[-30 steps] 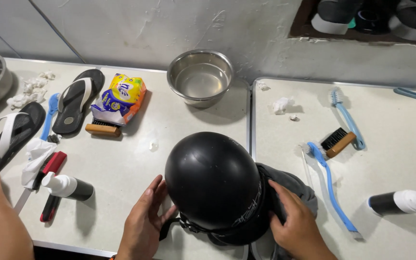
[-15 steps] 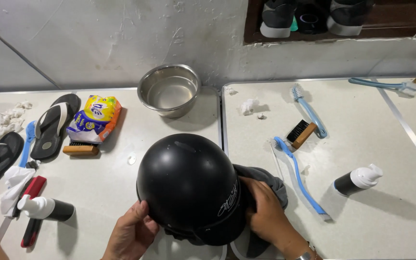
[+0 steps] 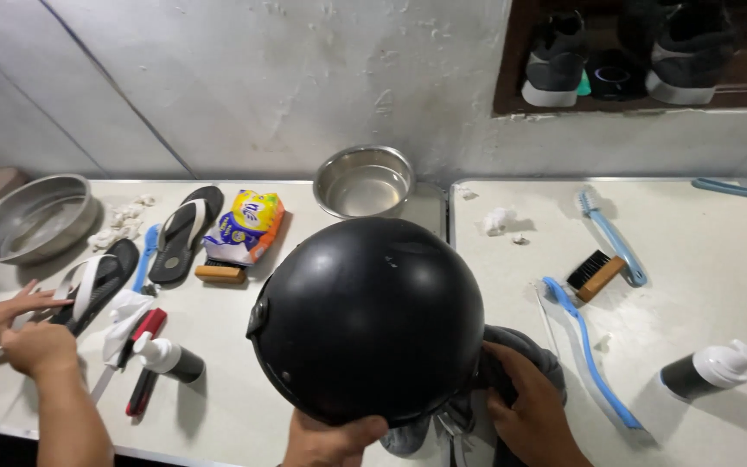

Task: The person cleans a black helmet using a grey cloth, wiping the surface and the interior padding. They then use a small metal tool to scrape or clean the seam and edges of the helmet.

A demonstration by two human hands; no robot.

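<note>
Helmet (image 3: 365,316): black, dome up, held between both hands just above the bench (image 3: 719,259) edge.
Left hand (image 3: 335,437): closed on the lower rim, directly beneath the shell.
Right hand (image 3: 533,406): gripping a grey cloth (image 3: 529,350) against the helmet's right side.
Nearer hand: both touching; left bearing the weight.
Blue brush (image 3: 585,346): right of the right hand, apart.
Co-worker's hands (image 3: 36,346): far left, at a sandal (image 3: 97,281).

- The helmet (image 3: 367,318) hides most of the left hand (image 3: 332,439); only its fingertips show at the lower rim, and the bottom edge cuts off the wrist.
- The right hand (image 3: 529,406) is partly behind the helmet, on a grey cloth (image 3: 520,344) that is mostly covered.
- The top edge crops the shoes (image 3: 555,60) on the shelf.
</note>
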